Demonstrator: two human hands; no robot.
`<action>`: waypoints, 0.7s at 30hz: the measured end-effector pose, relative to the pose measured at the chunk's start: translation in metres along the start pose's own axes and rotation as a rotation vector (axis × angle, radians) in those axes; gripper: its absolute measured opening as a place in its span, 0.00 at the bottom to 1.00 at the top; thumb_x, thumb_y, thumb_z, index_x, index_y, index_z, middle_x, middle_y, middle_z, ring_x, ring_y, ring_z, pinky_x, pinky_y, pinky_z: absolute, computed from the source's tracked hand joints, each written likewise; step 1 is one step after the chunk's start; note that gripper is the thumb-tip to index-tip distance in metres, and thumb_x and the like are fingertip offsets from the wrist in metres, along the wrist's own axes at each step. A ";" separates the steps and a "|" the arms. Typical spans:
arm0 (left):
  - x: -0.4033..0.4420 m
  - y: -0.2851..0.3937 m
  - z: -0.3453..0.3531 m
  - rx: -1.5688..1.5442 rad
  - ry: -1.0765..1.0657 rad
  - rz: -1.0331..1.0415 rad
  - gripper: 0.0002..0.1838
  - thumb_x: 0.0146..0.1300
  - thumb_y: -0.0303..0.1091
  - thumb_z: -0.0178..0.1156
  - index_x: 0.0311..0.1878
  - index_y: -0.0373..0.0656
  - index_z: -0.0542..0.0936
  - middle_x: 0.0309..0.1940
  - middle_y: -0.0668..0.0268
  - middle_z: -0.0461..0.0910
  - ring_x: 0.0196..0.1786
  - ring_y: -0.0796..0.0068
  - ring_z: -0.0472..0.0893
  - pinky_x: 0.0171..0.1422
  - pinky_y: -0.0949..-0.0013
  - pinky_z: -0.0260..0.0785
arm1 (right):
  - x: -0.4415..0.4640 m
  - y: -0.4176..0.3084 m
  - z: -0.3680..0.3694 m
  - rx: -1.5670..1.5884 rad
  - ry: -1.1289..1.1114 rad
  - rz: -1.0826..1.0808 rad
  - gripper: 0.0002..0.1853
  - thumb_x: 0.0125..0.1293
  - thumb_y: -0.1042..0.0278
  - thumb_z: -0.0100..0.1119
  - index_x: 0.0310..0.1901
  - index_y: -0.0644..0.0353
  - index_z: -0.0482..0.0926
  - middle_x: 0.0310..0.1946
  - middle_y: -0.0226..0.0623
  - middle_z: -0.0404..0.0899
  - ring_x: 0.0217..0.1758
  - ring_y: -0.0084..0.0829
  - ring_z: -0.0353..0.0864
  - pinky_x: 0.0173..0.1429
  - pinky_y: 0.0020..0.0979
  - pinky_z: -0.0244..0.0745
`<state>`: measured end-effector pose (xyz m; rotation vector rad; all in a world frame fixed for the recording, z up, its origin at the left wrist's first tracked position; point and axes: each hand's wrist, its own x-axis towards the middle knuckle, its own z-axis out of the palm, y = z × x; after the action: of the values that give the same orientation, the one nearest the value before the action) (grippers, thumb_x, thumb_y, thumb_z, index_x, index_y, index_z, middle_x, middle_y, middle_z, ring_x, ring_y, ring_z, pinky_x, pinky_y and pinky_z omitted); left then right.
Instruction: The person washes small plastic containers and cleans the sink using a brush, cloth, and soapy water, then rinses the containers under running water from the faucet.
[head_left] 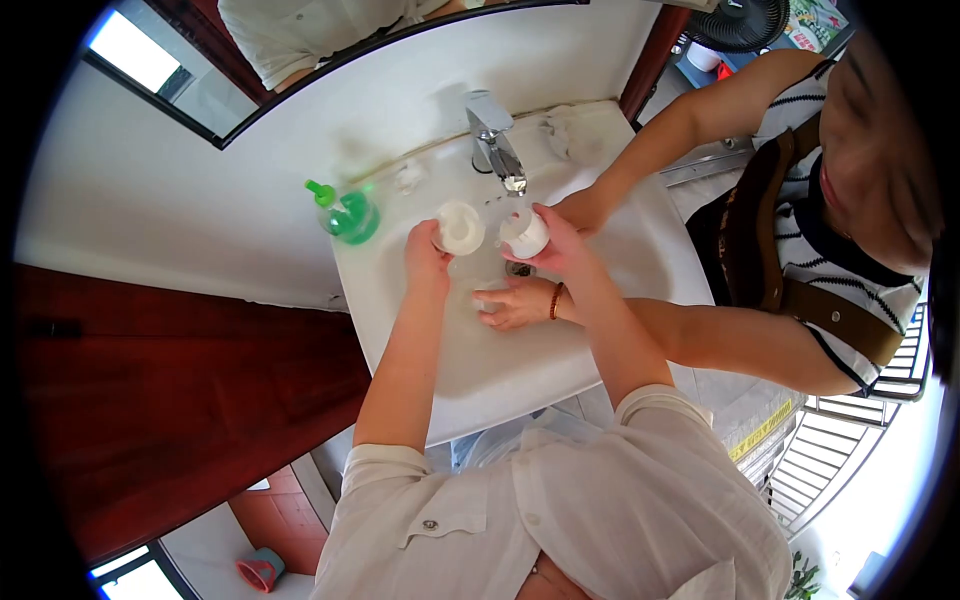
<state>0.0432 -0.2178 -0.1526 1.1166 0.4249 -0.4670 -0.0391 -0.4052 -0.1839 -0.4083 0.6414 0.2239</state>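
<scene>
Over the white washbasin point(480, 385), my left hand point(428, 255) is closed on a round, shallow white lid-like piece point(461, 229). My right hand point(566, 243) grips a small white cup-shaped container point(524, 233) just below the faucet point(495, 145). The two white pieces are held apart, side by side. Another person's hand point(583, 210) is right by my right hand, partly behind it. That person's other hand point(520, 303), wearing a beaded bracelet, reaches under my right forearm with fingers spread above the basin.
A green pump bottle point(350, 217) stands on the basin's left rim. Small pale lumps point(409, 178) lie on the back ledge. The drain point(519, 269) is below my hands. A co-worker leans in from the right; a dark red door point(190, 400) is at the left.
</scene>
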 end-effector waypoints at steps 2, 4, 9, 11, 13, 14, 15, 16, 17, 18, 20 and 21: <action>0.006 0.003 -0.012 -0.017 -0.016 -0.002 0.10 0.57 0.36 0.54 0.38 0.41 0.72 0.34 0.67 0.74 0.36 0.74 0.75 0.38 0.69 0.69 | 0.018 0.004 0.002 0.080 -0.076 -0.057 0.18 0.70 0.54 0.38 0.55 0.54 0.64 0.51 0.39 0.70 0.53 0.42 0.72 0.52 0.54 0.71; 0.005 0.006 -0.015 -0.035 -0.036 -0.005 0.08 0.56 0.35 0.53 0.36 0.42 0.73 0.31 0.69 0.74 0.35 0.75 0.75 0.37 0.69 0.68 | 0.029 -0.001 -0.004 -0.070 -0.246 -0.079 0.18 0.71 0.55 0.35 0.55 0.56 0.64 0.51 0.40 0.72 0.54 0.42 0.72 0.53 0.51 0.70; -0.018 0.003 0.009 0.389 -0.248 -0.113 0.14 0.59 0.40 0.56 0.38 0.38 0.75 0.33 0.67 0.77 0.37 0.74 0.78 0.42 0.69 0.71 | 0.027 0.006 0.007 0.002 -0.291 -0.217 0.20 0.72 0.56 0.32 0.52 0.61 0.69 0.53 0.44 0.71 0.55 0.42 0.71 0.59 0.43 0.67; -0.019 -0.002 0.019 0.548 -0.293 -0.109 0.18 0.59 0.43 0.57 0.41 0.36 0.75 0.35 0.65 0.77 0.38 0.74 0.78 0.42 0.69 0.71 | 0.023 0.008 0.009 0.005 -0.249 -0.251 0.20 0.72 0.57 0.31 0.53 0.60 0.69 0.53 0.43 0.71 0.57 0.39 0.70 0.62 0.39 0.65; -0.019 -0.006 0.024 0.711 -0.335 -0.107 0.22 0.59 0.46 0.58 0.44 0.34 0.75 0.37 0.64 0.78 0.39 0.73 0.78 0.43 0.69 0.71 | 0.028 0.008 0.007 0.029 -0.240 -0.260 0.22 0.73 0.55 0.29 0.55 0.61 0.66 0.52 0.42 0.72 0.55 0.38 0.72 0.60 0.39 0.66; -0.018 -0.007 0.026 0.694 -0.384 -0.126 0.24 0.59 0.47 0.59 0.46 0.33 0.74 0.39 0.63 0.78 0.40 0.73 0.78 0.43 0.69 0.71 | 0.031 0.006 0.005 0.056 -0.232 -0.272 0.23 0.73 0.54 0.27 0.57 0.62 0.64 0.50 0.41 0.74 0.53 0.37 0.73 0.59 0.40 0.66; -0.017 -0.009 0.026 0.675 -0.430 -0.145 0.27 0.58 0.48 0.59 0.49 0.31 0.74 0.41 0.61 0.78 0.41 0.73 0.78 0.43 0.69 0.71 | 0.032 0.006 0.005 0.056 -0.232 -0.271 0.23 0.73 0.54 0.27 0.57 0.62 0.64 0.50 0.41 0.74 0.53 0.37 0.73 0.59 0.40 0.66; -0.013 -0.012 0.028 0.678 -0.438 -0.147 0.27 0.58 0.48 0.59 0.49 0.31 0.74 0.41 0.61 0.78 0.41 0.73 0.78 0.43 0.69 0.71 | 0.032 0.002 0.003 0.009 -0.198 -0.276 0.23 0.73 0.54 0.28 0.56 0.62 0.66 0.49 0.40 0.74 0.52 0.36 0.73 0.57 0.38 0.67; -0.008 -0.015 0.027 0.604 -0.471 -0.193 0.27 0.58 0.48 0.60 0.49 0.31 0.74 0.41 0.61 0.78 0.40 0.73 0.79 0.43 0.70 0.71 | 0.033 0.001 0.001 -0.038 -0.165 -0.274 0.23 0.72 0.54 0.29 0.55 0.61 0.67 0.49 0.39 0.75 0.50 0.34 0.74 0.54 0.36 0.68; -0.005 -0.017 0.026 0.527 -0.501 -0.235 0.27 0.57 0.47 0.61 0.49 0.31 0.74 0.41 0.61 0.78 0.40 0.73 0.79 0.43 0.70 0.71 | 0.027 -0.001 0.005 -0.038 -0.165 -0.274 0.23 0.72 0.54 0.29 0.55 0.61 0.67 0.49 0.39 0.75 0.50 0.34 0.74 0.54 0.36 0.68; -0.005 -0.023 0.032 0.529 -0.490 -0.213 0.26 0.57 0.47 0.61 0.49 0.32 0.74 0.40 0.61 0.79 0.40 0.74 0.79 0.43 0.70 0.71 | 0.006 -0.008 0.014 -0.378 0.223 -0.292 0.21 0.68 0.49 0.39 0.54 0.52 0.70 0.45 0.35 0.74 0.45 0.32 0.71 0.49 0.35 0.67; -0.005 -0.025 0.033 0.532 -0.469 -0.191 0.25 0.57 0.46 0.61 0.48 0.32 0.74 0.39 0.62 0.79 0.39 0.74 0.79 0.43 0.70 0.71 | 0.011 -0.009 0.008 -0.378 0.224 -0.291 0.21 0.68 0.49 0.39 0.54 0.52 0.70 0.45 0.35 0.74 0.45 0.32 0.71 0.49 0.35 0.67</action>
<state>0.0277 -0.2569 -0.1560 1.4291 -0.0149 -1.0251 -0.0235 -0.4087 -0.1818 -0.8921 0.7511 0.0192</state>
